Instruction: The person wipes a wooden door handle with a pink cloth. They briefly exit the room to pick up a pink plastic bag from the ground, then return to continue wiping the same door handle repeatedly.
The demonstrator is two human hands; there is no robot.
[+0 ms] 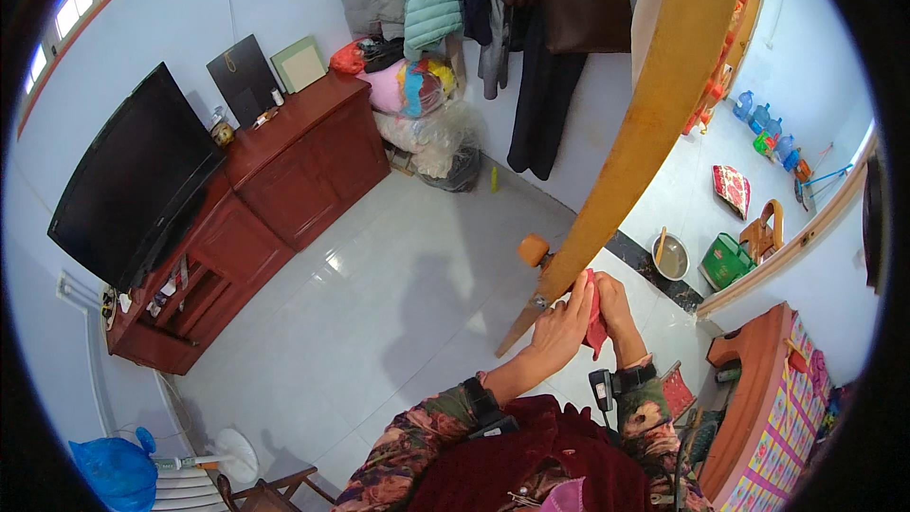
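Observation:
A red cloth is bunched between my two hands, beside the edge of a wooden door. My left hand presses its fingers along the cloth's left side. My right hand grips the cloth from the right, with a corner hanging below. On the door's far side a round orange-brown knob sticks out. A metal latch plate is set in the door edge, just left of my left fingers. Whatever the cloth covers on the near side is hidden by my hands.
A red-brown cabinet with a television stands at left. Clothes and a brown bag hang on the wall. Beyond the doorway are a metal basin, a green bag and a cushion. A wooden chair is low left.

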